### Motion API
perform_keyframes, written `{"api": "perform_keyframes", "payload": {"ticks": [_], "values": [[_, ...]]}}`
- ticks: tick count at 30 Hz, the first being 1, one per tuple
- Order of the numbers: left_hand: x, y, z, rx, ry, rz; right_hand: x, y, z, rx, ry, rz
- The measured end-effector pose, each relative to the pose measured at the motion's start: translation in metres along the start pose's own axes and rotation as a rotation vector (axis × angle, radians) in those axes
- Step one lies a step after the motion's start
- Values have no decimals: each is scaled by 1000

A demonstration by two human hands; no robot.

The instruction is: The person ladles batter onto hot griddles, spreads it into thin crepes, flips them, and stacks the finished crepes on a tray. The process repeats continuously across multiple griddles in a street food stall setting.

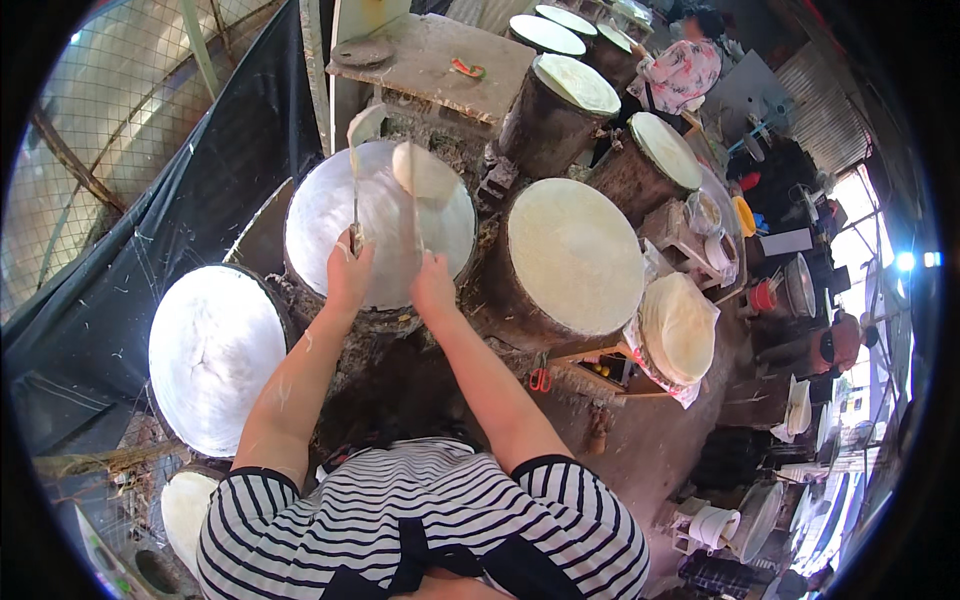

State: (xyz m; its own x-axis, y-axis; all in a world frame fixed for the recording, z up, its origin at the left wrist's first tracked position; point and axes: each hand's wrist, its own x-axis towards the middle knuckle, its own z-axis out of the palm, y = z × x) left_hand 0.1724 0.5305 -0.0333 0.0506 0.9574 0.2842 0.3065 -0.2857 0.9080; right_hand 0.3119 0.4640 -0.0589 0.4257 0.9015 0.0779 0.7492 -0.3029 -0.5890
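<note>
Both my hands are over a round grey-white griddle (pixel 325 215) with a bare-looking, streaked surface. My left hand (pixel 349 272) is closed round the lower end of a long thin-handled tool (pixel 356 195), its pale curved head reaching past the griddle's far edge. Beside it, my right hand (pixel 433 287) grips a second long thin stick (pixel 415 215). A pale rounded shape (pixel 428 172) shows next to that stick's upper end; motion blurs it, and I cannot tell whether it is joined on. To the right stands a drum stove topped by a pale round sheet (pixel 575 255).
A white-coated griddle (pixel 215 360) stands at left. More drum stoves (pixel 578 82) line the back right. A stack of pale round sheets (pixel 680 330) lies at right, near red-handled scissors (pixel 540 378). Behind is a ledge (pixel 440 60). A person in a floral top (pixel 682 72) works farther off.
</note>
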Motion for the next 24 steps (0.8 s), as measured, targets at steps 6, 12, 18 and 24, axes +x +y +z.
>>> {"api": "perform_keyframes", "payload": {"ticks": [6,12,18,24], "values": [[-20,30,-33,-204,-53,-350,3,15,-23,-29,57,47],[-35,25,-42,-343,-60,-383,15,-14,15,-18,9,-107],[-46,35,-58,-375,-74,-427,6,4,-4,-66,22,35],[-49,34,-64,-328,-54,-426,7,-22,30,-65,-37,-88]]}}
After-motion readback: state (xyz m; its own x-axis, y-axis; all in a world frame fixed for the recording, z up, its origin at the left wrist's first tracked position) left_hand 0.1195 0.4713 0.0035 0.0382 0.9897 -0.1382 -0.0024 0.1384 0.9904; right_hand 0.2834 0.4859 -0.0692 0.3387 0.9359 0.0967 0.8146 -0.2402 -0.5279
